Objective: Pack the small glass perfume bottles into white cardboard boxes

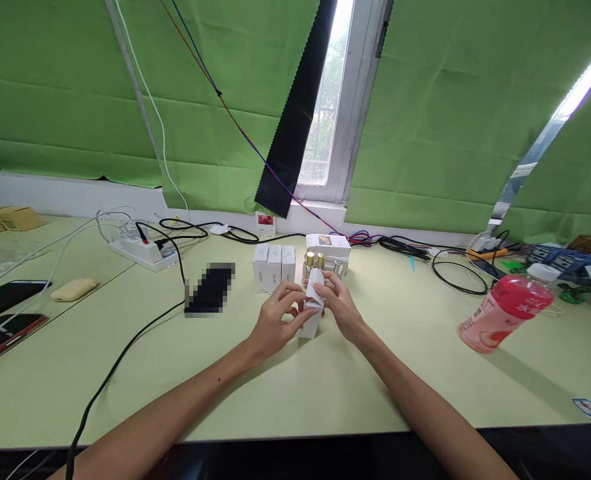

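Observation:
Between my hands a small white carton (310, 329) stands upright on the table, its top flap raised. My left hand (278, 315) grips the carton's left side near the top, fingers closed. With the thumb and fingers of my right hand (342, 303) I pinch the carton at its flap from the right. Just behind it are small glass bottles with gold caps (316, 259), partly hidden by my fingers. To their left, several matching white cartons (274, 268) stand upright in a row. A larger white box (328, 251) lies behind the bottles.
A pink drink bottle (505, 308) stands at the right. A power strip (144, 252), phones (12, 333) and a cream-coloured case (74, 290) are at the left. A black cable (125, 347) crosses the table's left side; more cables (404, 247) run along the wall.

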Tool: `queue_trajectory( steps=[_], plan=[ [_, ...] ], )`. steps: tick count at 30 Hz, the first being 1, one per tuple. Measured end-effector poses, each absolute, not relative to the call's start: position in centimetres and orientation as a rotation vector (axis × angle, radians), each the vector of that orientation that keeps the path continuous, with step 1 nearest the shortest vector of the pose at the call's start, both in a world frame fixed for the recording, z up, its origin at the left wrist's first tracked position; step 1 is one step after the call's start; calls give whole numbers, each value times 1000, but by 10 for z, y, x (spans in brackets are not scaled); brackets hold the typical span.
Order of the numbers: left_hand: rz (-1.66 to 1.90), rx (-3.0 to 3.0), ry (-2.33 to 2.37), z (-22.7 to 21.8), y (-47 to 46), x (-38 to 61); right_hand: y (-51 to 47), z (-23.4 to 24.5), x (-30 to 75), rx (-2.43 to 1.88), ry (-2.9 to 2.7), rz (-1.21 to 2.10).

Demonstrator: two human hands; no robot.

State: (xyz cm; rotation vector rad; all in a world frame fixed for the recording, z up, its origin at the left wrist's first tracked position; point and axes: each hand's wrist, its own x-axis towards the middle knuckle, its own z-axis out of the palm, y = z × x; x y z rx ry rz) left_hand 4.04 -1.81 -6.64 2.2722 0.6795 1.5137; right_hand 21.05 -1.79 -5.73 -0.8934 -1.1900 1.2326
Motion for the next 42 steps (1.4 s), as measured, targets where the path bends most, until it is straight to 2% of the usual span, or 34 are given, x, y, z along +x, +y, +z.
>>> queue_trajectory(
  steps=[42],
  plan=[
    [1541, 2363, 664, -67, -15, 39, -17, -60, 213, -892, -1206, 1254]
  ],
)
